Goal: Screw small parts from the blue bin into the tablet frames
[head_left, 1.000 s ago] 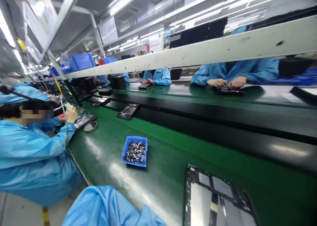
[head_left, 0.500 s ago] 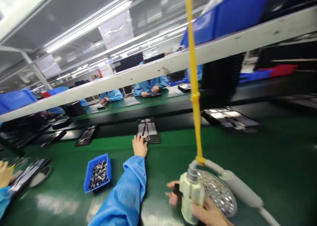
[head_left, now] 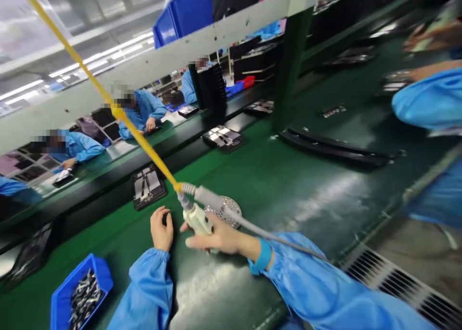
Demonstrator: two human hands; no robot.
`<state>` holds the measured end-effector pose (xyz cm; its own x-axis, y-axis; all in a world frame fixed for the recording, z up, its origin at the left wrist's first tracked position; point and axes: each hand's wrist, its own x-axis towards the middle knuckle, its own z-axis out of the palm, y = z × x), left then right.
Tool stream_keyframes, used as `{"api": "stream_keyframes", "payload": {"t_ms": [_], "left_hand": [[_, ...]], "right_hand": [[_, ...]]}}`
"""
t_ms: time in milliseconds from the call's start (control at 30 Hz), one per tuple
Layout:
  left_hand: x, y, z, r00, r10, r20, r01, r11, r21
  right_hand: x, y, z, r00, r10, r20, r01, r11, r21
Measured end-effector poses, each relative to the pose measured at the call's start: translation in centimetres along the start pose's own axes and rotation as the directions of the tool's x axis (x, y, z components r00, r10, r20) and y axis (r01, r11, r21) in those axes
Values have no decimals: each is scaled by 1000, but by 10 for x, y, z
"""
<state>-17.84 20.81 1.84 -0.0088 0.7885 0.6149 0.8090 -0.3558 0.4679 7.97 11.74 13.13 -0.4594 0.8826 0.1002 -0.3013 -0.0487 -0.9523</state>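
My right hand [head_left: 225, 236] is wrapped round a pale green electric screwdriver [head_left: 197, 219], which hangs from a yellow strap [head_left: 144, 144] and trails a grey cable [head_left: 263, 231]. My left hand [head_left: 161, 229] is over the green work surface with its thumb apart from its curved fingers, and nothing shows in it. Just beyond its fingertips lies an opened tablet-like device [head_left: 148, 186] with grey panels inside. Behind the screwdriver, partly covered by it and my hand, sits a round metal dish with holes [head_left: 234, 208].
A blue bin [head_left: 104, 272] of small metal parts stands at lower left. Another opened device [head_left: 224, 137] lies farther along the line. A long black curved bar [head_left: 335, 149] lies right of a green post [head_left: 290, 70]. A co-worker's blue sleeve [head_left: 429, 99] reaches in from the right.
The view has swung to the right. My left hand has come off the device and back toward me, near my right hand. The screwdriver stays in my right hand.
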Motion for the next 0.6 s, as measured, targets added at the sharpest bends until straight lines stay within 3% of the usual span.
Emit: {"api": "stream_keyframes", "payload": {"t_ms": [100,233,367,600], "left_hand": [[0,7,3,999,10,32,-9,999,-51],[2,15,5,996,72,46,-68,994,-81],[1,26,5,993,104,64,-97,991,-97],[-1,44,1,984,46,172,-22,991,-135]], "right_hand": [[3,-10,-30,971,-80,-223,87,996,21],[10,-3,-62,839,-219,-498,252,968,-1],[12,7,-62,807,-274,-524,295,954,-45],[18,16,-55,754,-316,-576,331,940,-83]]}}
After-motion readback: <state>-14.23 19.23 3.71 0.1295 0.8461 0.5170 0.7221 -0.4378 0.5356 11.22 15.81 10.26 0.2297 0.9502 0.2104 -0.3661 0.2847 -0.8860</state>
